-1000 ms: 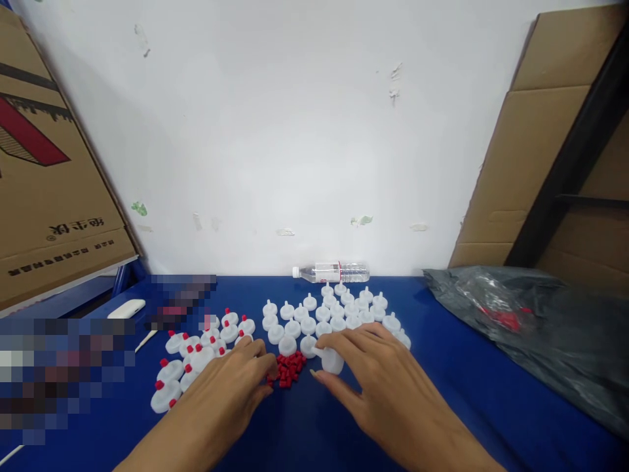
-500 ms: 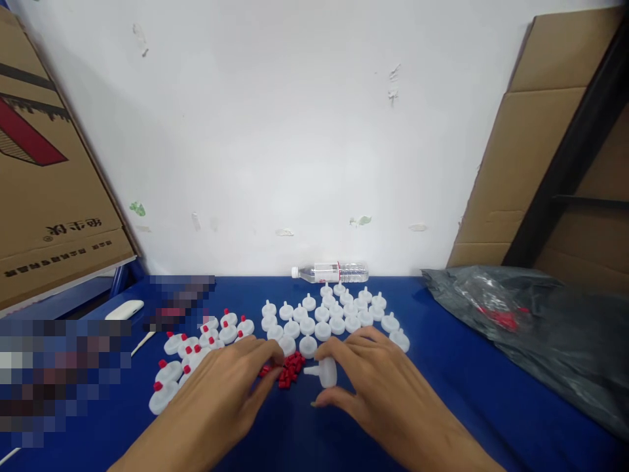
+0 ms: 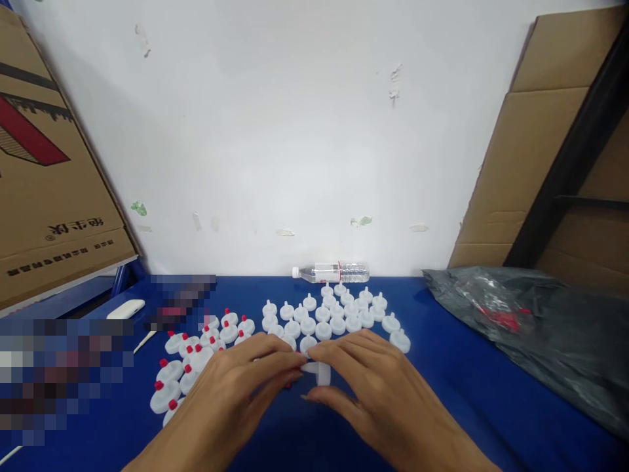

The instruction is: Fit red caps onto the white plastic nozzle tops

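Observation:
My right hand grips a white plastic cap with a nozzle, laid on its side with the nozzle pointing left. My left hand has its fingers pinched at the nozzle's tip; whatever they hold is hidden, and only a sliver of red shows beneath them. The pile of small red plugs lies mostly hidden under both hands. Behind the hands stand several plain white caps. To the left lie several white caps fitted with red plugs.
A blue table carries a water bottle lying by the white wall. A dark plastic bag sits at the right. Cardboard leans at the left and right. A white object lies at the left.
My right hand lifted one white cap and turned it on its side. My left hand moved from the red plugs to the cap's nozzle, fingers pinched.

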Available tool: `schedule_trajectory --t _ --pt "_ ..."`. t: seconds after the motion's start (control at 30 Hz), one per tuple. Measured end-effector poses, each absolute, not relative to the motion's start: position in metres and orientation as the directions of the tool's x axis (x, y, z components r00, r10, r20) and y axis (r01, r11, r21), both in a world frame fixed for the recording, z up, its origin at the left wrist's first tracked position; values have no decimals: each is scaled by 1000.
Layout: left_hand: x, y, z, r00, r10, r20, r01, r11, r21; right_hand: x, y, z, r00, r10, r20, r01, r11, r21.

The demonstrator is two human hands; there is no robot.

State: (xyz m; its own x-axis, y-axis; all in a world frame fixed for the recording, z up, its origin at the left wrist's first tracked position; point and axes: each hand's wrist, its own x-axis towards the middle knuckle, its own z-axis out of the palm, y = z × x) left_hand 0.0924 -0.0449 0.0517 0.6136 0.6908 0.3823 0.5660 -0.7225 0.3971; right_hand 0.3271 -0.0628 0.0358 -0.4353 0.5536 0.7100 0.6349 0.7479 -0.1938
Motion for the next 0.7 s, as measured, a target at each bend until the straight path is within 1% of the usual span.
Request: schedule_trajectory --t 0.07,0.17,0.27,0.33,0.4,0.47,0.53,0.6,0.7 --pt "93 -44 51 610 680 406 531 -732 428 327 -63 36 -441 561 701 626 752 -208" --pt "93 -39 46 577 679 454 533 -734 421 326 -64 37 -448 547 707 614 763 -201" --pt "92 -37 41 565 732 382 608 -681 407 325 -64 39 -443 532 721 611 768 -191" --pt "92 -38 40 588 734 341 604 -678 419 324 -65 39 -437 534 724 607 769 -201" --pt "93 -40 42 600 703 382 561 -710 425 324 -65 40 -430 528 732 589 779 -216" --pt "95 -43 46 590 666 456 526 -746 408 324 -66 41 -428 515 743 568 792 -222" --pt "98 -46 49 576 647 500 517 -762 390 323 -67 41 -423 503 754 560 799 -219" --pt "102 -47 51 567 647 510 521 -761 386 322 -67 42 -420 515 747 567 792 -227" --pt "106 -46 48 570 676 467 558 -736 383 326 -67 43 -432 578 692 607 754 -251"
